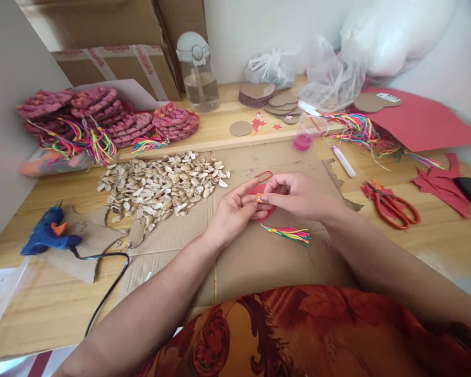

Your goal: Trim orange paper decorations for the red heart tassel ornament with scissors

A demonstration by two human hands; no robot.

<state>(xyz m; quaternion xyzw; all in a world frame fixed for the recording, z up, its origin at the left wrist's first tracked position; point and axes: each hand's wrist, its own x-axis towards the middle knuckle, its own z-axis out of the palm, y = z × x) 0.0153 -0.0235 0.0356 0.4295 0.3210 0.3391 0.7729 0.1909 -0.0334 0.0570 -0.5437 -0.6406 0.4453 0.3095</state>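
My left hand (235, 209) and my right hand (300, 196) meet above the middle of the cardboard mat. Between their fingertips is a small orange paper piece (259, 197) with a pale patch, perhaps a star. Both hands are closed on it, the right in a pinch. Behind and under my fingers shows a red round piece (272, 212), mostly hidden. A red cord loop (265, 174) sticks out above it, and a multicoloured tassel (290, 234) lies below on the mat.
Peanut shells (168, 183) are heaped at the left of the cardboard mat (259, 267). A blue glue gun (51, 233) lies further left, scissors (392, 204) at the right. Behind stand a water bottle (200, 78), a cup of pink liquid (304, 140) and stacked decorated discs (176, 123).
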